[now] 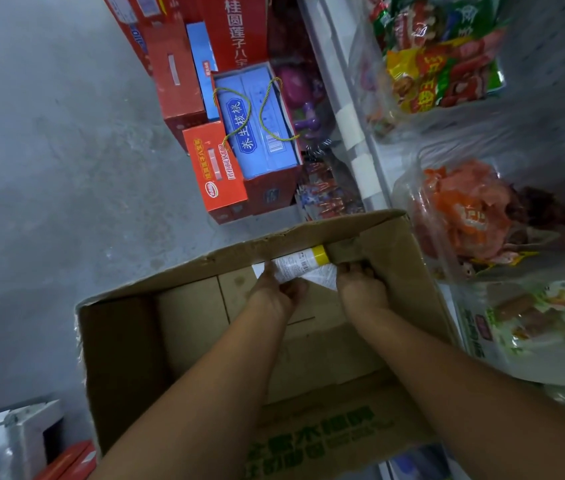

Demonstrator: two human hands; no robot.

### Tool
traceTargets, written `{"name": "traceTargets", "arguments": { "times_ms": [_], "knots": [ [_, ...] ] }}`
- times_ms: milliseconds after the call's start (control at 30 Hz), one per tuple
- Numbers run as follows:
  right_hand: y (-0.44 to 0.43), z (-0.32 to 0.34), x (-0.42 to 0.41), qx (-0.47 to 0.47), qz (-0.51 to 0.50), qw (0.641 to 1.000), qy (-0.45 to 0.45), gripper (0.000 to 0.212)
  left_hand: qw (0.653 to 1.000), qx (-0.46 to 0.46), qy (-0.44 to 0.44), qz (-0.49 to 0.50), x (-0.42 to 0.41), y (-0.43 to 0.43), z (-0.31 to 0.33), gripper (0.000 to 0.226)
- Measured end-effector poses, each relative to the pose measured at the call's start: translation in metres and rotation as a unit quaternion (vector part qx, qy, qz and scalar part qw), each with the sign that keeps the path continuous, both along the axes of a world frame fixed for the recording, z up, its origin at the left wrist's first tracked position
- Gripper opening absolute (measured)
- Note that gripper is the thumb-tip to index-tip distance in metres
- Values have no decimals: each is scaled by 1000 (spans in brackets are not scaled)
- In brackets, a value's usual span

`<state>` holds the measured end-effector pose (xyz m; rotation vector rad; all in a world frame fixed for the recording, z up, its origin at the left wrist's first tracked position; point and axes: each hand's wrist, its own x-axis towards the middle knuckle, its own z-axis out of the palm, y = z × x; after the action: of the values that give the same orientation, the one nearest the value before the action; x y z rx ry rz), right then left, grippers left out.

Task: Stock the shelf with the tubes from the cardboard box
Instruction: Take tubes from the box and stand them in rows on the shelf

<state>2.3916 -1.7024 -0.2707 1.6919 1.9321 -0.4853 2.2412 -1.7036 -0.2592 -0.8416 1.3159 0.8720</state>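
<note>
An open cardboard box [156, 334] stands on the floor below me, with both my arms reaching into its far right corner. My left hand [276, 292] grips a white tube with a yellow cap [303, 262], which lies against the box's far wall. My right hand [360, 284] is beside it, fingers curled down onto white packaging [322, 277] in the corner; what it holds is hidden. The shelf [354, 133] runs along the right, its white edge just beyond the box.
Bagged snacks [447, 71] and clear packs [471, 216] lie on the shelf at right. Red and blue gift boxes [257, 133] are stacked on the grey floor [49, 150] beyond the cardboard box. A white fixture [21, 431] stands at the lower left.
</note>
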Motion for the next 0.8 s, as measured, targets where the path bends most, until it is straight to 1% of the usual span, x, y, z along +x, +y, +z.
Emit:
{"name": "traceTargets", "arguments": {
  "times_ms": [33,100,133,233,300,367,400,467,600,700,767,800],
  "knots": [
    [-1,-1,1,-3,-6,1000,0,13,1000,-2,-5,-1,0,1,0,47],
    [-2,-3,3,-18,-8,1000,-5,29,1000,-2,-12,0,2,3,0,44],
    [-2,-4,4,-7,-6,1000,-7,32,1000,-2,-14,9,2,4,0,41],
    [-3,-6,7,2,7,1000,-5,31,999,-13,-4,43,3,3,3,37],
    [-2,-1,4,8,12,1000,-20,30,999,-17,25,31,3,-2,-1,40],
    [2,18,0,4,19,998,-59,25,998,-24,61,12,3,-11,-9,42],
    [1,22,0,-11,15,998,-56,25,997,-27,78,11,2,-16,-13,42],
    [0,18,2,-6,25,999,-36,33,994,-24,107,19,-2,-27,-19,40],
    [1,19,1,-34,9,999,-23,39,990,1,141,26,-22,-55,-20,35],
    [-4,22,-2,-63,-3,998,-13,50,984,2,180,11,-38,-72,-12,26],
    [-10,29,-5,-82,-21,996,-6,50,976,-6,218,-7,-46,-85,-1,12],
    [-14,35,-7,-91,-30,995,0,49,971,-11,240,-17,-50,-93,6,12]
  ]
}}
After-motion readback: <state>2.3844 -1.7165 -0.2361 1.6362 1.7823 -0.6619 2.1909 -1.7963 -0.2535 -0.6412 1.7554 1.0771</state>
